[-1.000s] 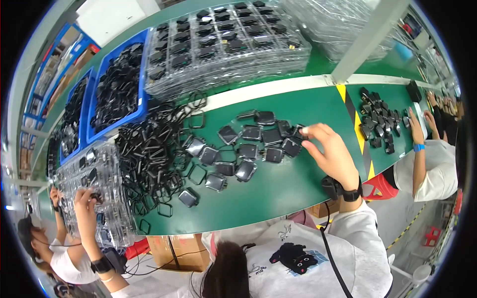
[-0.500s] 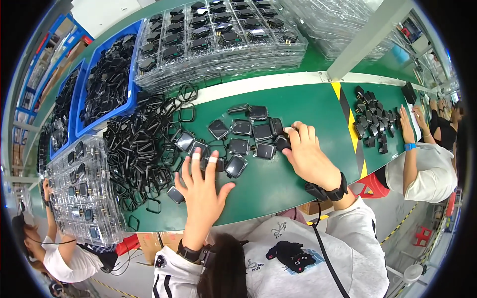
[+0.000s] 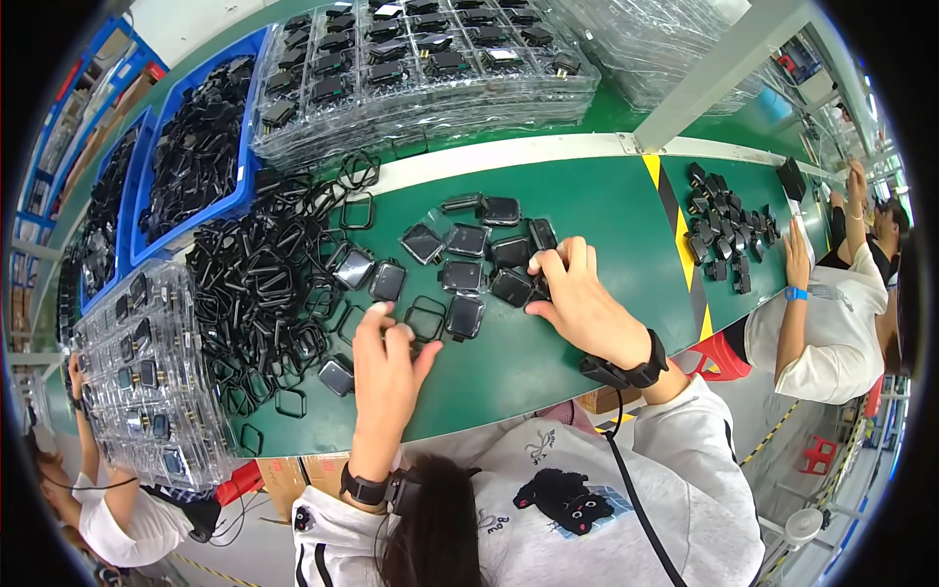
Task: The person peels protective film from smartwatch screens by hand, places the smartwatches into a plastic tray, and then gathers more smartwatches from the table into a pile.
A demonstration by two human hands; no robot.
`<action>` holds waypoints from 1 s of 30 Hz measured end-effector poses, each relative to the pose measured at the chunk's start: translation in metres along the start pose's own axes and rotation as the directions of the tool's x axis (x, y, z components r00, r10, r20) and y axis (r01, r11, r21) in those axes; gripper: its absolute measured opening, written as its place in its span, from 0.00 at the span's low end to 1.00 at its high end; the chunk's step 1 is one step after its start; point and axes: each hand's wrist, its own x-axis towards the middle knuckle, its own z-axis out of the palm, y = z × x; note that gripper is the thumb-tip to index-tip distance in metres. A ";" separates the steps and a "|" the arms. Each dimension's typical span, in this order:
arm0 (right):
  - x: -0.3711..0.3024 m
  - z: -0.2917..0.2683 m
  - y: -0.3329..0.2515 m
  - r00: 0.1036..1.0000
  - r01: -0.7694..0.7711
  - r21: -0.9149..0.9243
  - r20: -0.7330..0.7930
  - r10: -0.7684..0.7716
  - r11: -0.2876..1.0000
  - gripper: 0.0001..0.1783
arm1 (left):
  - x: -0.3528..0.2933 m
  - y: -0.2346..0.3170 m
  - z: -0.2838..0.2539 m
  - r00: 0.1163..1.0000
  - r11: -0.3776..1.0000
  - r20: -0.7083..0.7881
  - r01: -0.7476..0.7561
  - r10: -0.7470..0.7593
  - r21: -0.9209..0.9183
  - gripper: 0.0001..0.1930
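Observation:
Several black square display modules (image 3: pixel 462 276), like small watch screens, some in clear film, lie on the green bench. My right hand (image 3: pixel 592 308) is at the right end of this group, its thumb and fingertips closed round a dark module (image 3: pixel 539 287) that they partly cover. Beside it lies another module (image 3: pixel 511 288). My left hand (image 3: pixel 385 367) has bent fingers, with the thumb held apart and nothing visible in the grasp. Its fingertips are close to a thin black square frame (image 3: pixel 424 319). A shiny module (image 3: pixel 388 281) lies just beyond those fingers.
Left of the modules is a heap of black frames (image 3: pixel 254 269). Blue bins (image 3: pixel 240 191) of black parts and stacked clear trays (image 3: pixel 411 108) stand behind. More clear trays (image 3: pixel 161 382) are at left. Striped tape (image 3: pixel 680 245) separates a co-worker's black parts (image 3: pixel 724 225); two people sit nearby.
My left hand has drawn back slightly and its spread fingers have bent, uncovering the frame and a module. My right hand has curled inward, around the dark module. The view has shifted a little.

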 end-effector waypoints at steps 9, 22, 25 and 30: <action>0.041 -0.005 0.013 0.982 -0.004 -0.071 -0.191 -0.010 0.997 0.20 | 0.046 0.037 0.006 0.936 0.957 0.247 -0.279 0.253 0.080 0.23; 0.012 -0.010 -0.037 0.987 0.163 -0.063 0.001 -0.164 0.985 0.24 | 0.043 0.028 0.011 0.989 0.982 0.005 -0.149 0.149 0.115 0.22; 0.007 0.004 -0.041 0.986 0.158 -0.179 0.083 -0.145 0.971 0.24 | 0.066 0.035 0.015 0.991 0.968 0.107 -0.105 0.082 0.230 0.24; 0.013 -0.001 -0.034 0.984 0.105 0.022 0.141 -0.107 0.994 0.22 | 0.075 0.038 0.023 0.981 0.927 0.195 -0.069 -0.005 0.369 0.23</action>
